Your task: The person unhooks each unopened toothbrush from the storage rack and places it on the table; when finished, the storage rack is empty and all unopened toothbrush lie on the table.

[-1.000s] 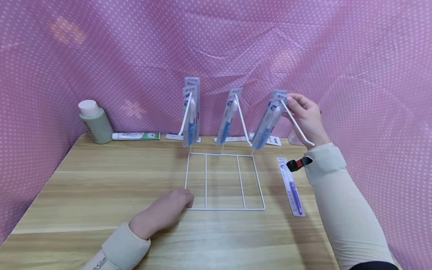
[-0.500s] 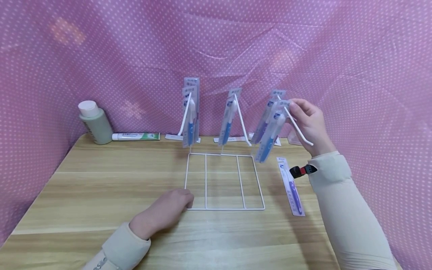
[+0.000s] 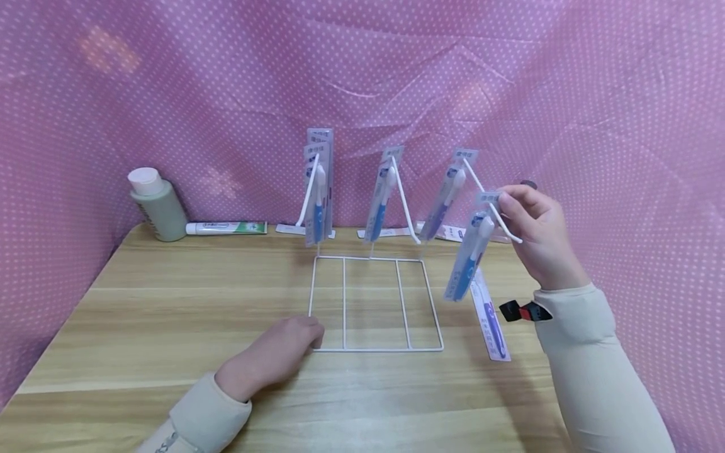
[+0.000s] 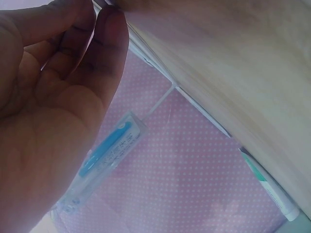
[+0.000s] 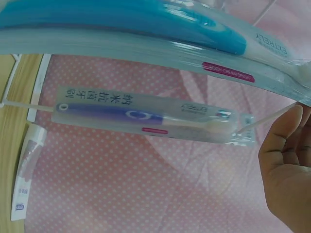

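My right hand [image 3: 540, 236] pinches the top of a packaged blue toothbrush [image 3: 469, 258], which hangs on the right prong of a white wire rack [image 3: 376, 350], near the prong's front end. Farther back on that prong hangs a packaged purple toothbrush [image 5: 112, 114]. My left hand [image 3: 277, 352] rests at the rack base's front left corner, its fingers at the wire. On the middle prong there is a packaged blue toothbrush [image 3: 379, 204]. Several packaged toothbrushes [image 3: 318, 201] hang on the left prong. In the right wrist view the held package fills the top.
A packaged purple toothbrush [image 3: 490, 321] lies on the wooden table [image 3: 170, 302] right of the rack. Along the back edge stand a green bottle [image 3: 161, 211] with a white cap and a toothpaste tube [image 3: 226, 228]. More tubes lie behind the rack. A pink dotted cloth [image 3: 226, 94] hangs behind.
My right hand has drawn the blue toothbrush package forward and down along the right prong, away from the purple one behind it. My left hand has stayed at the rack's corner.
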Demonstrator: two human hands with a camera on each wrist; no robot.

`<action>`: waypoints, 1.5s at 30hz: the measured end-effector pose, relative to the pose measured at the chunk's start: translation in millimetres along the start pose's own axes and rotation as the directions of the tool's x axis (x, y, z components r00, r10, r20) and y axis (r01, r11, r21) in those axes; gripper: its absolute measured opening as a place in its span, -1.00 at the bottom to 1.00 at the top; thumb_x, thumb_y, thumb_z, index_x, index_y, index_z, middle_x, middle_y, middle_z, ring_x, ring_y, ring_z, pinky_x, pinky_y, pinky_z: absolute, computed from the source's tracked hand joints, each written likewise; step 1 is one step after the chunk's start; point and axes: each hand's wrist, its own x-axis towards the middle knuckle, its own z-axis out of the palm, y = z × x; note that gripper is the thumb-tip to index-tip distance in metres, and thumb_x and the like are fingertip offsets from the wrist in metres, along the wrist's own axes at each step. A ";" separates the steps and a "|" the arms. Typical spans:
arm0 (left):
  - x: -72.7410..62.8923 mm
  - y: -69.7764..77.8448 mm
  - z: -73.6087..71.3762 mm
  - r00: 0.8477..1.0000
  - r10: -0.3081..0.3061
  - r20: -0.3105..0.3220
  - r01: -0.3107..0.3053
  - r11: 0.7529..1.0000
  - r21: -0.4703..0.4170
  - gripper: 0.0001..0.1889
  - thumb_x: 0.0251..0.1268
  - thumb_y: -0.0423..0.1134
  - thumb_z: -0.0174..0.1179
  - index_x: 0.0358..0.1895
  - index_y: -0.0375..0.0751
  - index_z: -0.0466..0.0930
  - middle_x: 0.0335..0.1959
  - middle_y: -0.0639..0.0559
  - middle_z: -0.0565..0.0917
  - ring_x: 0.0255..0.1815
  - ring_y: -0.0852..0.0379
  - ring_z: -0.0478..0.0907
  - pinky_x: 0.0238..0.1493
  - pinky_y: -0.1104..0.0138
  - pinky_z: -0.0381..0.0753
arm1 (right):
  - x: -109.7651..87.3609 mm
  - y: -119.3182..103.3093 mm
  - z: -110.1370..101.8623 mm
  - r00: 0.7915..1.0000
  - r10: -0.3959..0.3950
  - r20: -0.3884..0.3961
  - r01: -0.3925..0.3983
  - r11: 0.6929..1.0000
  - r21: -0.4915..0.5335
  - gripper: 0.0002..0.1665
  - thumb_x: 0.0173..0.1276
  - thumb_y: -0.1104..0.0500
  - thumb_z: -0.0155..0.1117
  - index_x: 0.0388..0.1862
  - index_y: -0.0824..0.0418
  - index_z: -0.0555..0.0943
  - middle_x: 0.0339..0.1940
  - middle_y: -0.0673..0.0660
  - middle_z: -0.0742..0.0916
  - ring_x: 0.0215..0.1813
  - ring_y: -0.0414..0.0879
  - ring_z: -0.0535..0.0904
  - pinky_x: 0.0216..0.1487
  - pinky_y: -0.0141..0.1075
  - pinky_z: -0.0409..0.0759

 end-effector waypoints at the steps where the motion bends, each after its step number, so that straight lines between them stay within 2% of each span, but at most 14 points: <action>1: -0.3 -0.1 0.0 1.000 0.001 -0.001 -0.001 1.000 0.004 -0.66 0.08 -0.63 0.26 -0.48 -0.05 0.47 -0.48 0.21 0.46 -0.42 0.24 0.38 -0.36 0.34 0.49 | -2.9 -1.0 0.9 1.000 -0.007 0.000 0.007 1.000 -0.017 -0.82 0.61 0.33 0.17 -0.06 0.28 0.73 -0.18 0.04 0.82 -0.14 -0.20 0.77 0.01 -0.41 0.71; 5: -1.6 0.3 0.0 1.000 -0.016 0.010 0.016 1.000 -0.001 -0.66 0.09 -0.62 0.28 -0.48 -0.05 0.48 -0.48 0.21 0.47 -0.41 0.23 0.39 -0.35 0.33 0.49 | -14.4 -4.6 3.5 0.999 -0.036 0.004 0.036 0.997 -0.062 -0.79 0.62 0.36 0.14 -0.05 0.29 0.73 -0.18 0.04 0.81 -0.15 -0.20 0.72 -0.01 -0.41 0.68; 10: -2.4 0.7 1.1 0.999 -0.035 0.031 0.035 0.999 -0.013 -0.68 0.12 -0.61 0.27 -0.46 -0.05 0.50 -0.46 0.21 0.50 -0.39 0.22 0.41 -0.32 0.32 0.52 | -29.8 -10.0 2.3 0.998 -0.057 0.018 0.058 0.993 -0.105 -0.76 0.61 0.43 0.10 -0.02 0.33 0.71 -0.12 0.04 0.79 -0.10 -0.19 0.71 0.07 -0.40 0.68; 15: -1.9 0.2 1.2 0.997 -0.051 0.054 0.052 0.998 -0.025 -0.68 0.18 -0.61 0.25 -0.45 -0.05 0.51 -0.45 0.20 0.52 -0.38 0.23 0.41 -0.32 0.32 0.52 | -42.0 -15.1 -0.9 0.997 -0.074 0.018 0.075 0.994 -0.079 -0.76 0.58 0.49 0.09 -0.03 0.38 0.71 -0.18 0.08 0.80 -0.17 -0.19 0.72 -0.03 -0.41 0.70; 22: -1.7 -0.9 -1.1 0.998 -0.044 0.043 0.045 0.999 -0.020 -0.68 0.18 -0.62 0.22 -0.46 -0.06 0.50 -0.45 0.19 0.49 -0.38 0.22 0.39 -0.32 0.33 0.50 | -47.2 -21.0 0.3 0.994 -0.090 0.060 0.091 0.996 -0.019 -0.74 0.57 0.53 0.04 -0.01 0.44 0.68 -0.18 0.13 0.79 -0.24 -0.18 0.69 -0.15 -0.43 0.69; 25: 0.1 -1.7 -1.2 0.998 -0.044 0.040 0.045 0.999 -0.025 -0.68 0.19 -0.62 0.22 -0.46 -0.06 0.50 -0.45 0.19 0.49 -0.38 0.22 0.39 -0.32 0.33 0.49 | -48.1 -25.9 1.6 0.995 -0.087 0.050 0.090 0.995 -0.053 -0.72 0.58 0.51 0.03 -0.04 0.37 0.70 -0.23 0.07 0.77 -0.28 -0.22 0.66 -0.18 -0.47 0.68; 29: 1.4 -1.6 -1.9 0.998 -0.052 0.045 0.053 0.998 -0.021 -0.68 0.21 -0.61 0.21 -0.46 -0.05 0.50 -0.46 0.20 0.49 -0.38 0.22 0.39 -0.31 0.33 0.49 | -49.3 -29.3 0.4 0.992 -0.108 0.063 0.110 0.994 -0.028 -0.71 0.58 0.54 0.00 -0.04 0.41 0.69 -0.27 0.08 0.74 -0.30 -0.21 0.64 -0.20 -0.46 0.68; 32: 1.0 -1.1 -2.2 0.997 -0.054 0.047 0.056 0.998 -0.021 -0.69 0.21 -0.61 0.22 -0.46 -0.06 0.50 -0.46 0.20 0.50 -0.37 0.22 0.39 -0.30 0.32 0.50 | -49.3 -29.8 -2.8 0.983 -0.150 0.106 0.141 0.987 0.080 -0.70 0.55 0.61 -0.06 0.00 0.55 0.64 -0.22 0.16 0.75 -0.27 -0.17 0.67 -0.19 -0.43 0.70; 36: 1.4 -1.4 -0.2 0.999 -0.039 0.034 0.039 0.999 -0.011 -0.69 0.19 -0.61 0.22 -0.46 -0.06 0.50 -0.46 0.19 0.50 -0.38 0.22 0.41 -0.31 0.31 0.51 | -50.1 -33.3 -7.9 0.974 -0.182 0.132 0.165 0.977 0.135 -0.68 0.53 0.65 -0.12 0.00 0.61 0.61 -0.21 0.20 0.78 -0.25 -0.15 0.71 -0.18 -0.41 0.72; 40: 1.7 -1.9 2.2 0.999 -0.032 0.026 0.032 0.999 0.002 -0.69 0.18 -0.61 0.22 -0.46 -0.06 0.50 -0.46 0.19 0.50 -0.38 0.21 0.41 -0.31 0.30 0.52 | -53.3 -36.4 -15.5 0.980 -0.160 0.114 0.147 0.983 0.113 -0.69 0.54 0.64 -0.10 0.01 0.60 0.61 -0.25 0.19 0.78 -0.25 -0.14 0.70 -0.17 -0.41 0.71; 45: 0.9 -0.9 0.6 0.999 -0.037 0.027 0.037 0.999 -0.011 -0.69 0.18 -0.62 0.21 -0.46 -0.06 0.51 -0.47 0.20 0.50 -0.38 0.22 0.41 -0.31 0.31 0.51 | -53.8 -37.9 -28.9 0.994 -0.090 0.056 0.089 0.996 0.015 -0.71 0.57 0.56 -0.03 0.01 0.53 0.66 -0.22 0.16 0.81 -0.27 -0.17 0.73 -0.19 -0.45 0.71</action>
